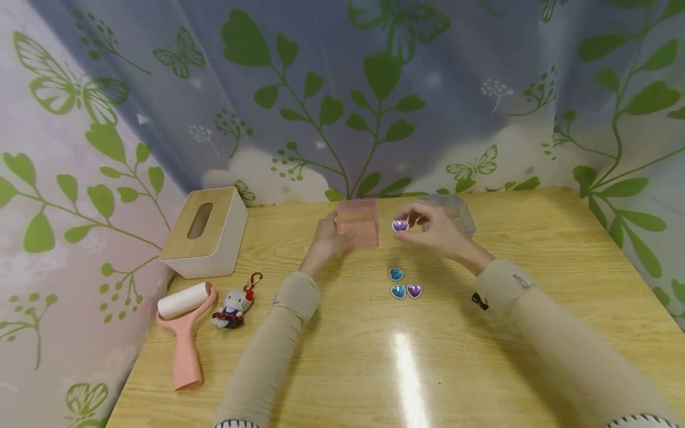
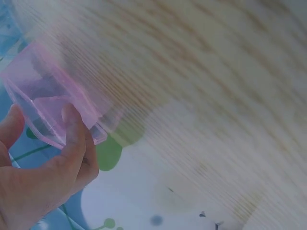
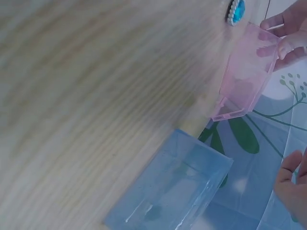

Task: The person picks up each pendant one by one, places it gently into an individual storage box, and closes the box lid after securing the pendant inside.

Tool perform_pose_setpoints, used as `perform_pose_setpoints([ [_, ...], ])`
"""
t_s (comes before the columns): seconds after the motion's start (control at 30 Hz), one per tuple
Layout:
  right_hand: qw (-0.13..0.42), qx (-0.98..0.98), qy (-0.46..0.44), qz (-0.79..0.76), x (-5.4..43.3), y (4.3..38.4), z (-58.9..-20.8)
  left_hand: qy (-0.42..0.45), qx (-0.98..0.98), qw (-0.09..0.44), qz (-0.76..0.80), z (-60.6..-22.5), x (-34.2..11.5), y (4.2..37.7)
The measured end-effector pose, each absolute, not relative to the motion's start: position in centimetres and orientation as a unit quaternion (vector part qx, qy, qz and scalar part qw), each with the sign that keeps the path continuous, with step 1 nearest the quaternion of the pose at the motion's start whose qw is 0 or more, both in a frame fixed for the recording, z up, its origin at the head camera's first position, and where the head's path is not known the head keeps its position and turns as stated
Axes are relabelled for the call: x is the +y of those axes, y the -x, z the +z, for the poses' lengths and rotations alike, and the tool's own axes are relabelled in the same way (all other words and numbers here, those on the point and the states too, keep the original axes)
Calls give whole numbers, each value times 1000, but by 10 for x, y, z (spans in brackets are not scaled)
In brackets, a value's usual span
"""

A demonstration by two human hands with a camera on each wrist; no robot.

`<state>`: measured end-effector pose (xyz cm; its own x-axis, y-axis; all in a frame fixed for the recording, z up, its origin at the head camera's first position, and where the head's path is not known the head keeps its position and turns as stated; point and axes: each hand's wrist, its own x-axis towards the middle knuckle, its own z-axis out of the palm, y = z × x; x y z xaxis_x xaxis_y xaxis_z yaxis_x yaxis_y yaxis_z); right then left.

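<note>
My left hand point(image 1: 324, 242) grips a clear pink plastic box point(image 1: 360, 223) by its left side. In the left wrist view, thumb and fingers are on the wall of the pink box point(image 2: 50, 105). My right hand point(image 1: 440, 230) pinches a purple heart-shaped gem point(image 1: 399, 226) with a pearly rim, above the table just right of that box. A clear bluish box point(image 1: 461, 213) stands behind the right hand, partly hidden by it. On the table nearer me lie two blue heart gems point(image 1: 396, 274) and another purple heart gem point(image 1: 414, 290).
A tissue box point(image 1: 227, 238) with a wooden lid stands at the left. Before it lie a pink lint roller point(image 1: 185, 351) and a plush cat keychain point(image 1: 233, 308). A small black object point(image 1: 480, 301) is by the right cuff. A patterned curtain point(image 1: 321, 77) borders the table's back.
</note>
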<state>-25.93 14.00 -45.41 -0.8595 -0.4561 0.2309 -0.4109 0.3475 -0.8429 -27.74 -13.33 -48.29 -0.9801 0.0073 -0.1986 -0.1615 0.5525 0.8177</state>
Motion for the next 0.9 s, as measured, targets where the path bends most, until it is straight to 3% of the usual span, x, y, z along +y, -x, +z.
perform_pose_setpoints([
  [0.9,26,841,256,-477,84,307,-454,13,871,118,477,-481,-144,277],
])
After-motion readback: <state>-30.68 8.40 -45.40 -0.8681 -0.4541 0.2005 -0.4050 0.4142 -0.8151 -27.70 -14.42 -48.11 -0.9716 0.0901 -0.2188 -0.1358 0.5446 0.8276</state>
